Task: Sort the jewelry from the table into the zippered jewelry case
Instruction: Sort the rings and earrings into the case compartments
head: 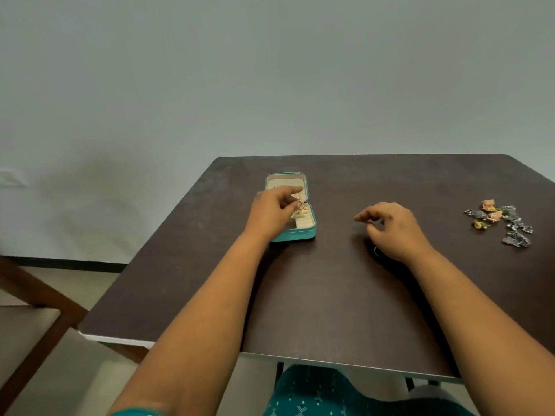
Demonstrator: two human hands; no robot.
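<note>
Fingers (292, 202) of left hand (271, 213) pinch a ring (301, 204) over the case (295, 223).

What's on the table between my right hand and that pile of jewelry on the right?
Nothing: in the head view, only bare dark table lies between the right hand and the jewelry pile.

A dark brown counter (315, 295) with a pale edge strip fills the middle and the right, from about 12 o'clock round to 5 o'clock. Behind it a plain grey-green wall (270, 70) takes up the whole upper half. At 8 o'clock stands a wooden chair (39, 319) with a light seat cushion. At 6 o'clock, below the counter's near edge, lies teal patterned fabric (324, 394).
</note>
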